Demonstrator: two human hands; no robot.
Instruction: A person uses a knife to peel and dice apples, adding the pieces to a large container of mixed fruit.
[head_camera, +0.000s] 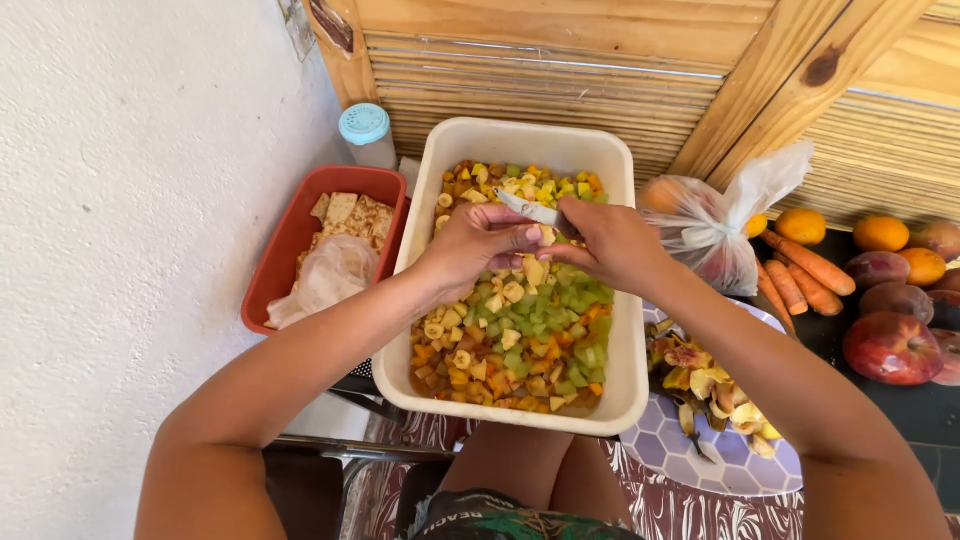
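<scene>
Both hands meet, left hand (478, 243) and right hand (607, 243) fingers curled

Left side: bare white wall, open passage beside red tray (290, 240). Centre: white tub (630, 330) filled with chopped fruit, both hands above it. Right side blocked: plastic bag (715, 225), carrots (805, 265), peel plate (660, 440), mangoes (890, 345).

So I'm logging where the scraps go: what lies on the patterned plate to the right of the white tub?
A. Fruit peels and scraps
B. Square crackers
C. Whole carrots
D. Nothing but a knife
A: the patterned plate beside the white tub holds a heap of yellow and brownish peels and scraps, while the carrots lie farther back on the dark surface and the crackers sit in the red tub.
</scene>
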